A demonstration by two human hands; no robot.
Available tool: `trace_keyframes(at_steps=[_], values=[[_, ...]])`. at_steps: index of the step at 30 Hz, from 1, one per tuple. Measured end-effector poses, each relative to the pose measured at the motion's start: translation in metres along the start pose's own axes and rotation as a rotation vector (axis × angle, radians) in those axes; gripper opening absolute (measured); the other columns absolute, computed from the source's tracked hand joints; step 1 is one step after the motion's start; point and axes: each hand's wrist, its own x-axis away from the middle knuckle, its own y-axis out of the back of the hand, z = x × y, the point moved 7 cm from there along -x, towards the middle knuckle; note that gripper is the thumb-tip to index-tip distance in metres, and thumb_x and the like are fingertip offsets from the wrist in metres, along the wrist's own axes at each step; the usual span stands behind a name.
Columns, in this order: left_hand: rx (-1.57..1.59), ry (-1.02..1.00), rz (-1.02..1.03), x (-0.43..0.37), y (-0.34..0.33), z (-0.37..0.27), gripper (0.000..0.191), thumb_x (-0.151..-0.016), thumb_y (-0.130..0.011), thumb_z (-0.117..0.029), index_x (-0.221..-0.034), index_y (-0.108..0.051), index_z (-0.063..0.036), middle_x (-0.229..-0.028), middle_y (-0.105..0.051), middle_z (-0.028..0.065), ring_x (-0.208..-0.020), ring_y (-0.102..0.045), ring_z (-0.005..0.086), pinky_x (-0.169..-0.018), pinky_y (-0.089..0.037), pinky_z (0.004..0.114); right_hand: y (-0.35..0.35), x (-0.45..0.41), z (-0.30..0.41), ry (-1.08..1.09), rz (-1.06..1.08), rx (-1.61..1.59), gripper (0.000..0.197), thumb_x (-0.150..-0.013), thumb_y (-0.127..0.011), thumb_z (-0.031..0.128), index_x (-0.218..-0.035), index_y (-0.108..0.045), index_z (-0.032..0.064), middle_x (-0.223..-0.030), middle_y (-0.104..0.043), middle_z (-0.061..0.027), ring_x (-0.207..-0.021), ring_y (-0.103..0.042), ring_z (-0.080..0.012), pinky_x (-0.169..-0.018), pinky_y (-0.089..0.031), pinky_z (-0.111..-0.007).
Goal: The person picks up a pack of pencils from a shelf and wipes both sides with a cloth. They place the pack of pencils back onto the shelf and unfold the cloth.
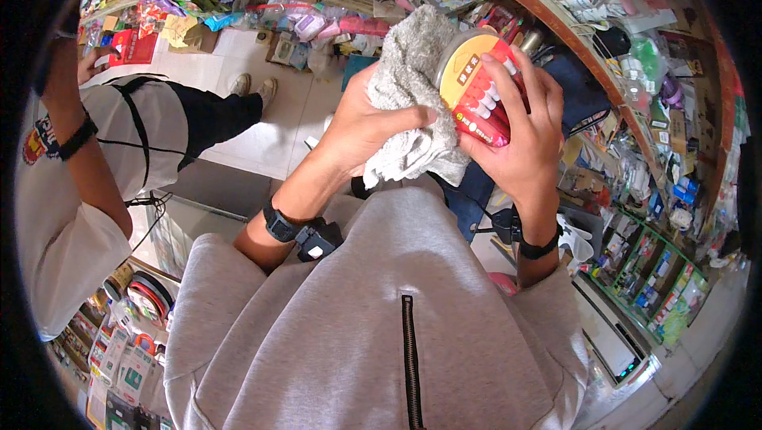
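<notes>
My left hand [363, 123] grips a crumpled grey-white terry cloth [411, 90], its thumb pressed across the front. Close against the cloth's right side is a round clear plastic container [470, 78] with a yellow and red label that bears writing and pictures. My right hand [521, 126] holds this container from the right, fingers spread over its labelled face and thumb at its lower edge. Both things are up in front of my chest, and the cloth touches the container's left edge. Black straps with small devices sit on both of my wrists.
Another person in a white shirt [101, 138] stands at the left, one hand near a red packet [134, 47]. Crowded shelves with a red-brown edge [556, 25] curve along the front and right. A green wire rack [655, 275] stands lower right; packaged goods [134, 370] fill the lower left.
</notes>
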Motion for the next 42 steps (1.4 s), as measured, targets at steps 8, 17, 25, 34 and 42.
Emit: trace_keyframes(at_steps=[8, 17, 25, 34, 42], values=[[-0.253, -0.176, -0.069, 0.008, -0.004, -0.013, 0.044, -0.077, -0.07, 0.004, -0.12, -0.062, 0.0042, -0.109, -0.071, 0.0082, -0.097, -0.068, 0.0153, -0.089, -0.055, 0.032, -0.003, 0.005, 0.004, 0.023, 0.006, -0.084, 0.095, -0.055, -0.093, 0.029, -0.141, -0.056, 0.0205, -0.145, -0.049, -0.0162, -0.124, -0.049, -0.0403, -0.104, -0.042, -0.051], [-0.306, -0.152, -0.043, 0.02, -0.004, -0.014, 0.05, -0.075, -0.071, 0.003, -0.124, -0.06, 0.0028, -0.108, -0.069, 0.0033, -0.098, -0.063, 0.0096, -0.09, -0.051, 0.028, -0.007, 0.01, -0.003, 0.099, 0.132, -0.252, 0.1, -0.055, -0.095, 0.029, -0.143, -0.052, 0.0107, -0.143, -0.052, -0.0183, -0.125, -0.054, -0.0391, -0.105, -0.043, -0.048], [-0.315, -0.14, 0.015, 0.015, 0.009, -0.018, 0.053, -0.075, -0.071, 0.004, -0.127, -0.06, 0.0029, -0.11, -0.07, 0.0046, -0.099, -0.063, 0.0096, -0.091, -0.052, 0.029, 0.003, 0.008, 0.019, 0.297, 0.236, -0.018, 0.086, -0.06, -0.088, 0.035, -0.139, -0.058, 0.019, -0.147, -0.048, -0.0174, -0.126, -0.05, -0.035, -0.105, -0.039, -0.051], [-0.283, 0.0, 0.194, -0.007, 0.017, -0.017, 0.057, -0.077, -0.072, 0.005, -0.132, -0.058, 0.0016, -0.115, -0.07, 0.0059, -0.102, -0.065, 0.0131, -0.094, -0.053, 0.03, -0.005, 0.02, 0.05, 0.61, 0.32, 0.075, 0.086, -0.053, -0.089, 0.032, -0.134, -0.062, 0.0224, -0.152, -0.046, -0.0168, -0.124, -0.052, -0.0357, -0.103, -0.041, -0.054], [-0.195, -0.093, -0.103, 0.008, 0.038, -0.028, 0.062, -0.073, -0.069, 0.01, -0.133, -0.056, 0.0013, -0.122, -0.067, 0.0069, -0.111, -0.064, 0.0163, -0.099, -0.05, 0.033, 0.008, 0.01, 0.015, 0.342, 0.16, -0.057, 0.095, -0.067, -0.088, 0.03, -0.15, -0.043, 0.0202, -0.156, -0.037, -0.021, -0.142, -0.037, -0.0416, -0.115, -0.031, -0.058]])
